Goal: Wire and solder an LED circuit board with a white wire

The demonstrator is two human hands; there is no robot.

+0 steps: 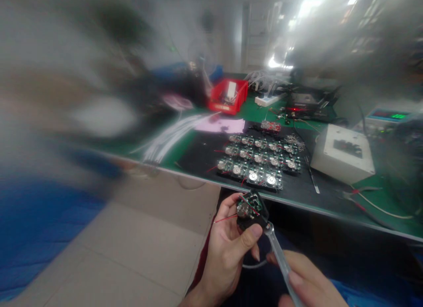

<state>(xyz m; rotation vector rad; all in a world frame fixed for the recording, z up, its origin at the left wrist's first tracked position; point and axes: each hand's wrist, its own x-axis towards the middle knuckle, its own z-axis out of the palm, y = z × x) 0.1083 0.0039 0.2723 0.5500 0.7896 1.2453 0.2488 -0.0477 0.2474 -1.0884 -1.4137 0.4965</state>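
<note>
My left hand [228, 249] is closed around a small black module with a green circuit board [250, 208] and thin red wires, held below the table's front edge. My right hand [307, 282] grips metal tweezers [279, 254] whose tip touches the module's lower right corner. On the black mat [198, 155] just above lie several similar small boards [257, 161] in rows, each with a round silver part.
A green-topped bench [380, 188] holds a red bin [228, 95], a pink sheet [220, 125], a bundle of white wires [168, 139], a white box [342, 155], a power strip [269, 99] and electronic instruments at the back right. The left side is blurred.
</note>
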